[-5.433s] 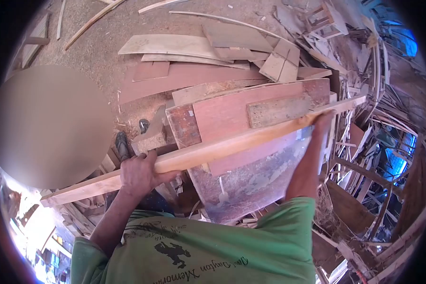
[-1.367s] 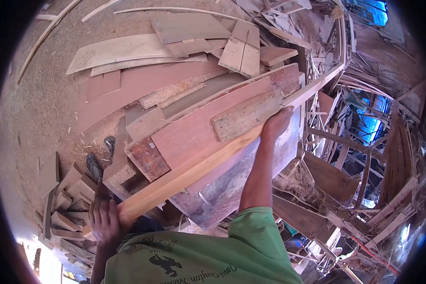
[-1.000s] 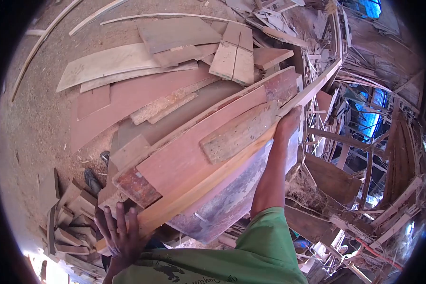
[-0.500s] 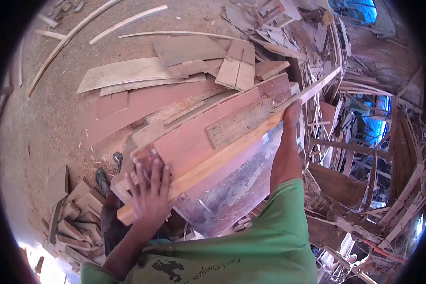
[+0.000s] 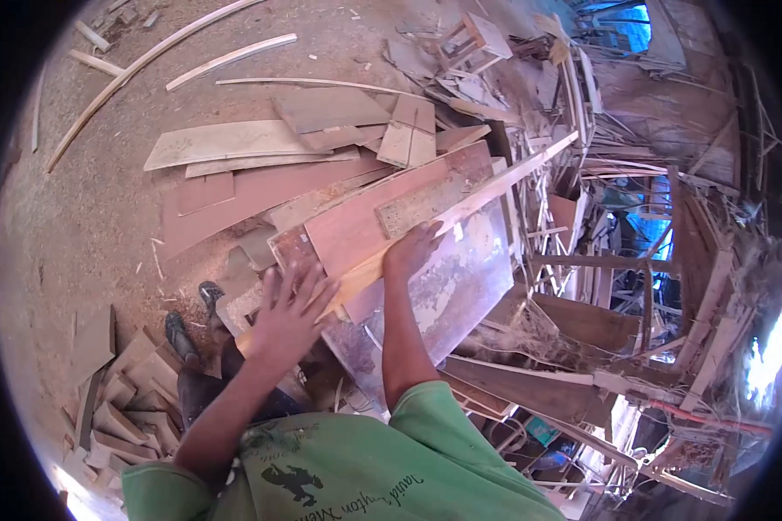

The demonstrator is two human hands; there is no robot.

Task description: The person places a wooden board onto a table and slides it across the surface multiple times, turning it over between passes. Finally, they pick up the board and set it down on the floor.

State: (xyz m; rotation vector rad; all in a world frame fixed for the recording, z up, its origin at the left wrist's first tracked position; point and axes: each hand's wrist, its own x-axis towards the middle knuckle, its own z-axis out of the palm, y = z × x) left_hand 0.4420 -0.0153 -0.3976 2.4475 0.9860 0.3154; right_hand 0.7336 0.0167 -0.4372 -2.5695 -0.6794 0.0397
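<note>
1. Left hand [image 5: 291, 311]: fingers spread wide and blurred, with the palm over the near end of the pale plank [image 5: 495, 185]. It is laid flat rather than closed around the wood.
2. Right hand [image 5: 413, 247]: fingers curl over the edge of the same plank near its middle and clasp it.
3. Pale plank: long and narrow. It runs diagonally from the left hand up to the right and rests on the reddish board [image 5: 352, 227]. Its far end juts out past the stack over a tangle of scrap timber [image 5: 599, 260].
4. Short worn board [image 5: 419, 201]: lies flat on the reddish board, just beside the plank.
5. Weathered panel [image 5: 465, 278]: sits below the plank, right of the right forearm.
6. Shoes [image 5: 208, 295]: stand on the sawdust floor [image 5: 87, 217], left of the stack.
7. Offcuts [image 5: 113, 391]: small blocks heaped at lower left.
8. Green shirt [image 5: 365, 469]: fills the lower edge.
</note>
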